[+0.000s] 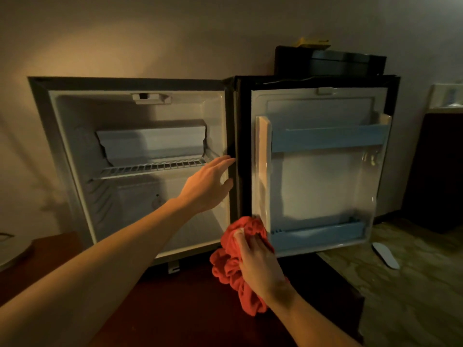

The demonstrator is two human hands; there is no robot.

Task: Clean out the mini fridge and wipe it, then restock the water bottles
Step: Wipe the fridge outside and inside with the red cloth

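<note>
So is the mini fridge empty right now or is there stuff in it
Empty, as far as shows: the white wire shelf, the floor below it and both pale blue door racks hold nothing.

txt: none legible | yellow item (313,42) atop fridge (140,82): dark marks, too blurry to read

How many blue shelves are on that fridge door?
2: an upper blue shelf near the door's top, and a lower blue shelf at its bottom. None looks hidden.

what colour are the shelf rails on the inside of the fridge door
Light blue, both the upper rail and the lower rail, seen in the head view.
</note>
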